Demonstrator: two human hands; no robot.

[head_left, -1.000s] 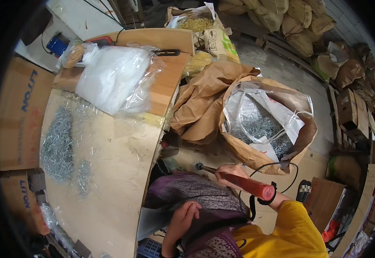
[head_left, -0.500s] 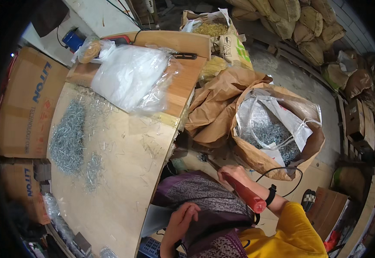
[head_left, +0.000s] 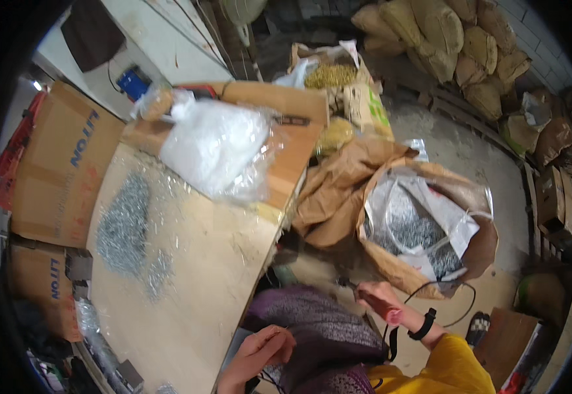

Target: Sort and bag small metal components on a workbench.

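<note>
My right hand is wrapped around a red-handled tool, held low to the right of my lap. Its dark front end pokes out past my fingers; the blur hides what kind of tool it is. Over the table's edge, my left hand is closed with fingers curled together, and I cannot make out what they hold, if anything. On the wooden tabletop lie a large heap of thin silvery metal pieces and a smaller pile.
Clear plastic bags lie on the table's far part. To the right, a brown paper sack stands open, with silvery metal pieces inside. A black cord loops near it. Cardboard boxes stand left; full sacks are stacked behind.
The view has shifted, so the scene sits lower. My right hand has turned the red-handled tool, its butt now nearer my fingers. My left hand has come closer to the table edge.
</note>
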